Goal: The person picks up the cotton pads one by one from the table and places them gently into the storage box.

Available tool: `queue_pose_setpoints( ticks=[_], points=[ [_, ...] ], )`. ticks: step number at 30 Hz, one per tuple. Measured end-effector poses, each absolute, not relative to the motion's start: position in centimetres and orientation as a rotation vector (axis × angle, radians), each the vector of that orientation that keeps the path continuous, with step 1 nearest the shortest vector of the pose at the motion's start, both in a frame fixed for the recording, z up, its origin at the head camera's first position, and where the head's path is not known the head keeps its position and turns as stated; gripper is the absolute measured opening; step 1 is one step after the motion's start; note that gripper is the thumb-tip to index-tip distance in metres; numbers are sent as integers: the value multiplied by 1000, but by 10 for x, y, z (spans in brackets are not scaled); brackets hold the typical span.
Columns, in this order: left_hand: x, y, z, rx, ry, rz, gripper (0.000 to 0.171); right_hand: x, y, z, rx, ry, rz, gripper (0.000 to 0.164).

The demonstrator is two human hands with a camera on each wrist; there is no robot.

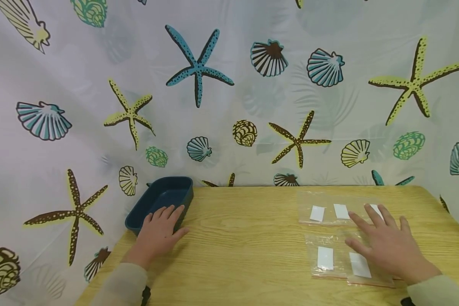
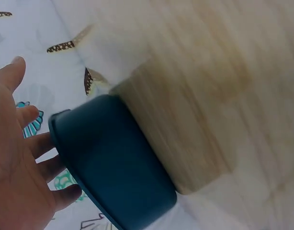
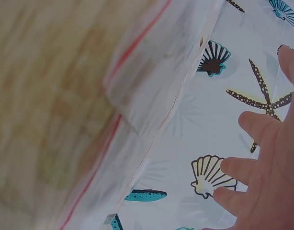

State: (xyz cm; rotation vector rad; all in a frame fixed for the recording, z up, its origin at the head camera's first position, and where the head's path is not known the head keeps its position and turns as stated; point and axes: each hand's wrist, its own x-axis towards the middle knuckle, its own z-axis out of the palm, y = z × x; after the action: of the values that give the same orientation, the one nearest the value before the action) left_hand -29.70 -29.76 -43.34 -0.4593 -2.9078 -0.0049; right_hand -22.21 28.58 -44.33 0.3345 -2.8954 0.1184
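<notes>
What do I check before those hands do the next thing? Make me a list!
1. Right hand holds nothing: ok, its fingers are spread over the clear bags.
2. Left hand touches the blue tray: cannot tell, its fingers are by the rim.
3. Tray stands upright on the table: ok.
4. Every bag is fully in sight: not ok, the right hand hides some.
5. Whole tray inside is in sight: not ok, the left hand blocks part.
</notes>
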Motion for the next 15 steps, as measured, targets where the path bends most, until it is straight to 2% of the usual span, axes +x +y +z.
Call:
queue_pose_setpoints(
  ticks=[6,15],
  points=[
    [-294,-315,-435,-405,-2983,-4,83,-222,288,-443,336,-2903,126,78],
    [-295,-331,-441,-390,-3046,-48,73,-221,289,-443,323,-2921,114,78]
  ],
)
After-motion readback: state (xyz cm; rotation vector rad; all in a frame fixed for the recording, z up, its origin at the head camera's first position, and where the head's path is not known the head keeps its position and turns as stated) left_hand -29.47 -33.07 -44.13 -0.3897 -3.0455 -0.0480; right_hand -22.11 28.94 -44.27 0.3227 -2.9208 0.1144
